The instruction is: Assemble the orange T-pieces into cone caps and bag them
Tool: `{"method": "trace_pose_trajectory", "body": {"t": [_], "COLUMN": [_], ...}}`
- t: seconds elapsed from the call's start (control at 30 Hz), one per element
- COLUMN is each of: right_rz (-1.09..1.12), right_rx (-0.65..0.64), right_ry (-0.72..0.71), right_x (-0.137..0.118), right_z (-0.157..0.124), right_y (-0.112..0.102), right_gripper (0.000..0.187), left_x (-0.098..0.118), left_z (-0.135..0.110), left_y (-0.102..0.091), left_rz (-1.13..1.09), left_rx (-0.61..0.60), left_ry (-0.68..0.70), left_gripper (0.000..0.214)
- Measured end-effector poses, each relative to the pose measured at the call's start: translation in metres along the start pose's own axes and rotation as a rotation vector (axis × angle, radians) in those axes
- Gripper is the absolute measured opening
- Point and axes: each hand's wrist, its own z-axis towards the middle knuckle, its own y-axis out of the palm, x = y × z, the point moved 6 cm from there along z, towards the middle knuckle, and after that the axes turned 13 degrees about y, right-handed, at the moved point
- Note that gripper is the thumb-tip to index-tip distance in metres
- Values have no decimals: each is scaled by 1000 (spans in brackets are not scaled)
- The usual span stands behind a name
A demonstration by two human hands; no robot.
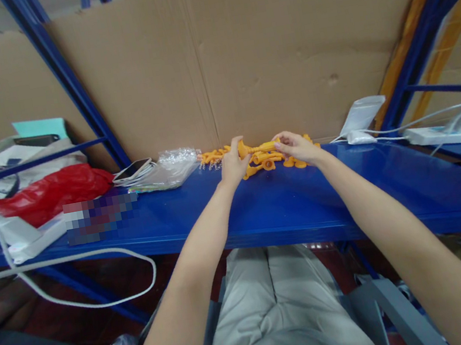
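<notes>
Your left hand grips the flared end of a yellow piece, while your right hand pinches its other end with the fingertips. Taking the yellow pile as landmark, the piece sits over its far edge, long axis running sideways from hand to hand, neither hand nearer. Small chained pieces lie left of the pile.

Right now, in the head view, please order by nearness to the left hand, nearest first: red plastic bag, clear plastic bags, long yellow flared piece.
1. Long yellow flared piece: just right of the left hand.
2. Clear plastic bags: to its left.
3. Red plastic bag: farther left.
</notes>
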Motion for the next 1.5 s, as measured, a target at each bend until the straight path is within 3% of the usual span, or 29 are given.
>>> {"method": "trace_pose_trajectory", "body": {"t": [0.33,0.53,0.67,1.23,1.5], "right_rz": [70,188,164,304,254], "right_rx": [45,75,89,-18,59], "right_ry": [103,198,210,286,256], "right_x": [-3,-2,0,0,0], "right_z": [-5,-5,-4,-9,-2], "right_y": [0,2,3,12,11], "right_gripper": [19,41,45,37,23], "left_x": [1,3,5,12,12], "left_z": [0,0,0,-1,0], "left_y": [-1,-7,-8,-13,-9], "left_rz": [31,29,37,61,29], "left_rx": [8,39,48,37,23], "left_ry": [39,38,48,92,121], "left_gripper": [51,52,51,57,57]}}
